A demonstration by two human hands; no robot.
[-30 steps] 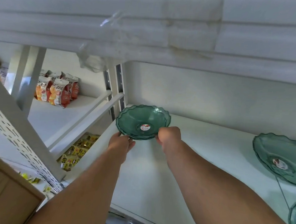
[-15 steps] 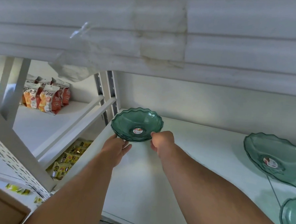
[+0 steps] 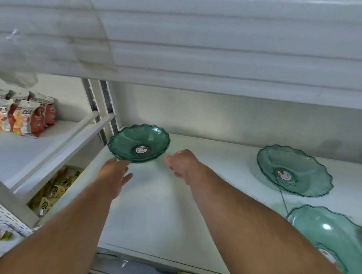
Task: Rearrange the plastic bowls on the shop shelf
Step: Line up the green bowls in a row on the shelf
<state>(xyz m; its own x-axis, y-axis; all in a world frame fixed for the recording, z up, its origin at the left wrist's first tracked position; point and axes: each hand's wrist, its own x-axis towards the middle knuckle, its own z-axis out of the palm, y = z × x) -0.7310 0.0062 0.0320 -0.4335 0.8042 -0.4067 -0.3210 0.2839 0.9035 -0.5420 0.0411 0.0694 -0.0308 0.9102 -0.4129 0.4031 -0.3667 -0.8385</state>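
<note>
A dark green scalloped plastic bowl [image 3: 131, 139] with a red sticker in its middle sits at the back left corner of the white shelf [image 3: 161, 211]; it looks like a nested stack. My left hand [image 3: 115, 173] reaches to the bowl's front rim with straight fingers, its fingertips at or just under the edge. My right hand [image 3: 182, 162] hangs a little to the right of the bowl, apart from it, fingers loosely curled and holding nothing.
Two larger pale green scalloped bowls lie on the shelf's right side, one further back [image 3: 293, 170] and one at the front [image 3: 328, 234]. The shelf above [image 3: 222, 44] overhangs low. Snack packets [image 3: 24, 116] stand on the neighbouring left shelf, and yellow packets [image 3: 53, 189] lie below.
My right hand has let go of the bowl's rim and drawn back to the right. The bowl now rests on the shelf. My left hand stays at its front edge.
</note>
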